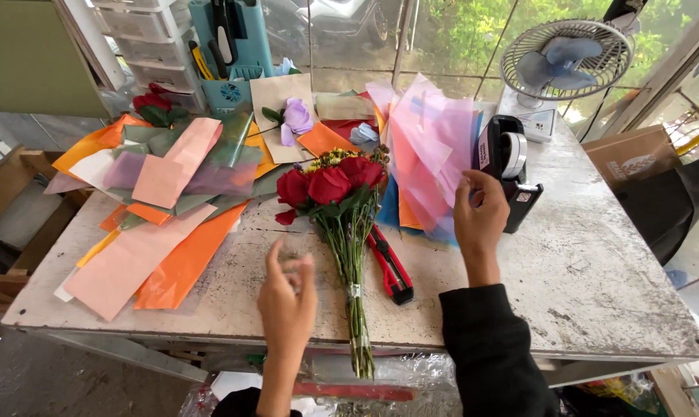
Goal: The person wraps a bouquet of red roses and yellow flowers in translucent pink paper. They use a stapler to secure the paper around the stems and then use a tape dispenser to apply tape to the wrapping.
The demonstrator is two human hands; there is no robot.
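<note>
Our left hand pinches a clear strip beside the rose bouquet. Our right hand grips pink wrapping sheets by the tape dispenser.

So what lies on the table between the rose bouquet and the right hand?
In the head view, a red utility knife lies between the rose bouquet and the right hand, beside the stems; pink sheets overlap further up.

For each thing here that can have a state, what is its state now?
Rose bouquet: lying flat, stems tied.
Red cutter: lying beside the stems.
Tape dispenser: upright, roll loaded.
Desk fan: blades look still.
Left hand: fingers pinched together.
Right hand: touching pink wrapping sheets.
</note>
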